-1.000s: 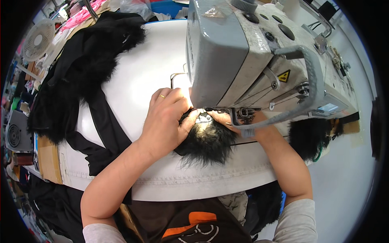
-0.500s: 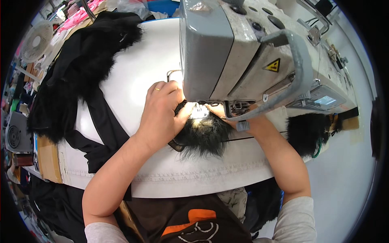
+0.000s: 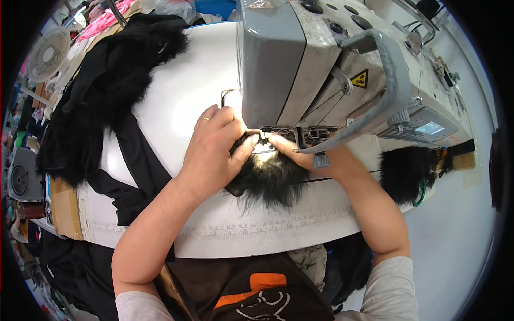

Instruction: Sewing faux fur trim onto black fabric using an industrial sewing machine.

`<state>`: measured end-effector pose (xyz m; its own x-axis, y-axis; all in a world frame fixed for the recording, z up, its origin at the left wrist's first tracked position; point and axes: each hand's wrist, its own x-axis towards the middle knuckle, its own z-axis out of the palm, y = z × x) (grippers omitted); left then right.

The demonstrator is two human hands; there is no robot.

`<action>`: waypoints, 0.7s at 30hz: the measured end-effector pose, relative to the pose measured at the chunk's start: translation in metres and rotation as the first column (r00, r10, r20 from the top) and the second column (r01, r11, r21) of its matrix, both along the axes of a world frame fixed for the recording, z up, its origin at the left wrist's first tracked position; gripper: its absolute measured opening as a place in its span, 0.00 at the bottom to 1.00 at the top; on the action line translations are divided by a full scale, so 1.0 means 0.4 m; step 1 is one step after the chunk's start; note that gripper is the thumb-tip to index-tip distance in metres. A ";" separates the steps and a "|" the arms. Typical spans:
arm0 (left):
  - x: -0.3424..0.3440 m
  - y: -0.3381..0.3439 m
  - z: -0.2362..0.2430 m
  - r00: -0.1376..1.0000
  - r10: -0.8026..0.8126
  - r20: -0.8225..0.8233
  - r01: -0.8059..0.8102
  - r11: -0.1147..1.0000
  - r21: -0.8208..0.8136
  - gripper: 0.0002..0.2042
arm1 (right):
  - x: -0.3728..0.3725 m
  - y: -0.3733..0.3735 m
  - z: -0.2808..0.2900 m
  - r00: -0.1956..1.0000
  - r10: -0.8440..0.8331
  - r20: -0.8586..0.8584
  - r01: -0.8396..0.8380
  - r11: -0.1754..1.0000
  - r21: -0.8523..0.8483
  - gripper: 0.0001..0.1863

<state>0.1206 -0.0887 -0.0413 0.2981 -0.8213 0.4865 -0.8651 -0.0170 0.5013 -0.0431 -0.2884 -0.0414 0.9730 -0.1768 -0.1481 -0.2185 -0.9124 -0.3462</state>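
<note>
A small piece of black fur fabric [image 3: 270,179] lies on the white sewing table [image 3: 182,91], right under the head of a grey industrial sewing machine [image 3: 332,69]. My left hand [image 3: 214,150], with a ring on one finger, presses down on the fur's left side, fingers curled toward the needle area. My right hand [image 3: 292,152] pinches the fur's upper edge by the presser foot; the machine's arm hides part of it.
A large heap of black fur and black cloth [image 3: 101,96] drapes over the table's left side. Another black fur piece [image 3: 404,171] lies right of the machine. A white fan [image 3: 48,45] stands at far left, cardboard [image 3: 64,208] below the table edge.
My head has moved closer, so the machine and my hands appear larger. Both hands stay on the fur piece at the needle, fingers shifted slightly.
</note>
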 end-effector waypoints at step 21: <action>-0.012 0.039 0.048 0.919 -0.374 -0.127 0.381 0.924 0.030 0.15 | -0.060 -0.007 -0.038 0.922 0.125 0.366 -0.210 0.957 0.202 0.18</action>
<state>0.1159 -0.0733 -0.0219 0.0132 -0.9075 0.4198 -0.7477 0.2698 0.6067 -0.0670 -0.2913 -0.0567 0.9825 -0.0084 0.1863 0.1028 -0.8090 -0.5787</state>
